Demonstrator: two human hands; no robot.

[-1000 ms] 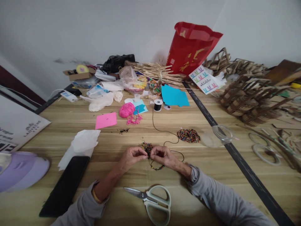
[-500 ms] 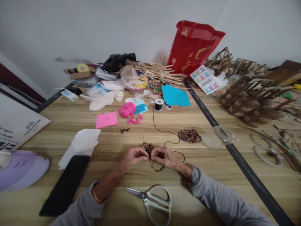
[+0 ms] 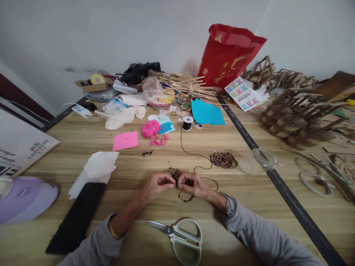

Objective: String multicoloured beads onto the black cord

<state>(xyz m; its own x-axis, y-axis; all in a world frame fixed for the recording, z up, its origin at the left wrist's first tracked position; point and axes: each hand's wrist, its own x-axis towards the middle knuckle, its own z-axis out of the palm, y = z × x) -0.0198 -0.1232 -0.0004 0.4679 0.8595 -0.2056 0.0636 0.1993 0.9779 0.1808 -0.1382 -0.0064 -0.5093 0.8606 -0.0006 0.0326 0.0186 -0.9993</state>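
Close together at mid-table, my left hand (image 3: pixel 159 186) and my right hand (image 3: pixel 196 185) meet fingertip to fingertip. The right thumb and forefinger pinch a thin black cord (image 3: pixel 203 168). Its lower loop carries a short row of colored beads (image 3: pixel 187 200). My left hand is closed in a pinch, with a tiny thing like a bead at its tips. Just behind the fingers lies a heap of loose, multicolored beads (image 3: pixel 172 171), partly covered by the hands. The cord runs back to a white spool of black cord (image 3: pixel 187 123). Scissors with pale handles (image 3: pixel 186 236) lie nearer me, blades apart.
A coil of strung beads (image 3: pixel 223 160) lies to the right, beside clear tubing (image 3: pixel 264 159). On the left are a black phone-like slab (image 3: pixel 77 218) and white paper (image 3: pixel 97 168). Pink yarn (image 3: pixel 150 128), woven baskets (image 3: pixel 294 122) and a red bag (image 3: pixel 229 55) stand farther back.
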